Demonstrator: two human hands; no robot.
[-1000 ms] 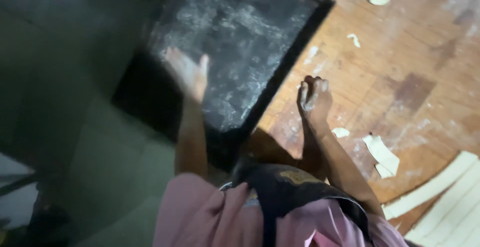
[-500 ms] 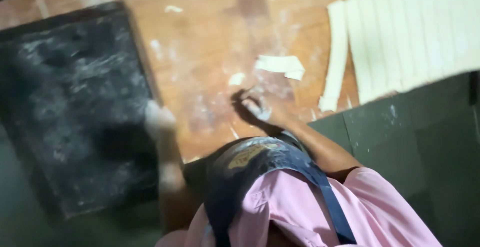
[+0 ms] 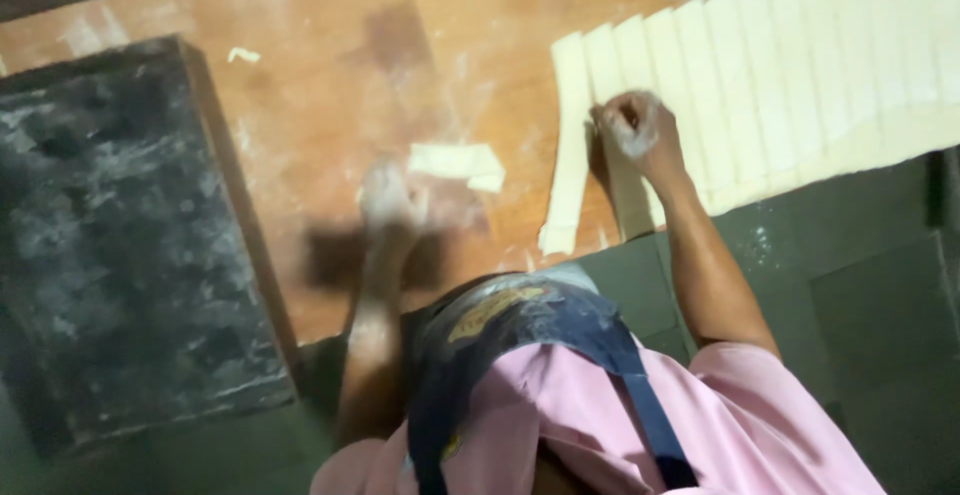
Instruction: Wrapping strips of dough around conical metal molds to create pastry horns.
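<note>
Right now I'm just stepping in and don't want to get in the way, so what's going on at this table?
A person in a pink top and dark apron works at a floured wooden table. The right hand rests closed on the cut dough strips, near the leftmost ones. The left hand, blurred, is over bare table beside a small dough scrap. A dark floured tray lies to the left.
</note>
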